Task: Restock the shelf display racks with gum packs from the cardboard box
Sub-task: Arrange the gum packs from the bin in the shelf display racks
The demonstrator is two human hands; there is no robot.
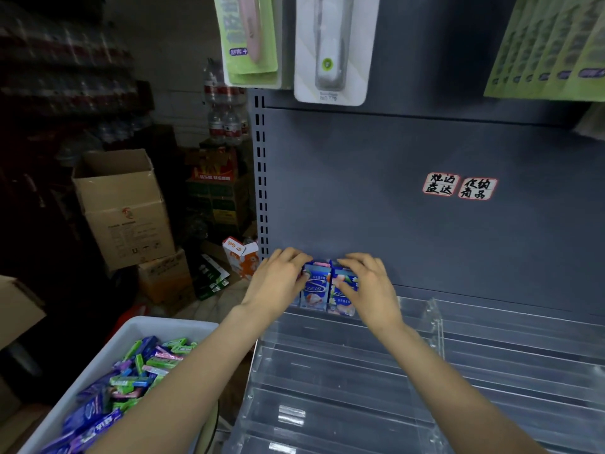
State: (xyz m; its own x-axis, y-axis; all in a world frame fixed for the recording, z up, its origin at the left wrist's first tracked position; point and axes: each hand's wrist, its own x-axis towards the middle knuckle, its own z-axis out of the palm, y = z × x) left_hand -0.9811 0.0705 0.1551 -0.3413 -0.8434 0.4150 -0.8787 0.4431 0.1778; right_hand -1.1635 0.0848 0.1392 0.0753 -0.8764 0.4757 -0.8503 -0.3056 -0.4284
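Two blue gum packs stand upright side by side in the top tier of a clear acrylic display rack [343,365], against the grey shelf back panel. My left hand [278,280] grips the left pack [316,288] from its left side, fingers curled over the top. My right hand [366,283] grips the right pack [340,298], fingers curled over its top and front. A white plastic bin [137,329] at lower left holds several loose gum packs [131,378] in blue, green and purple.
The rack's lower tiers hold nothing. Packaged items [330,47] hang above the shelf. Left of the shelf stand an open cardboard box [121,208], smaller cartons [167,276] and stacked water bottles [226,122]. A second rack [523,355] extends to the right.
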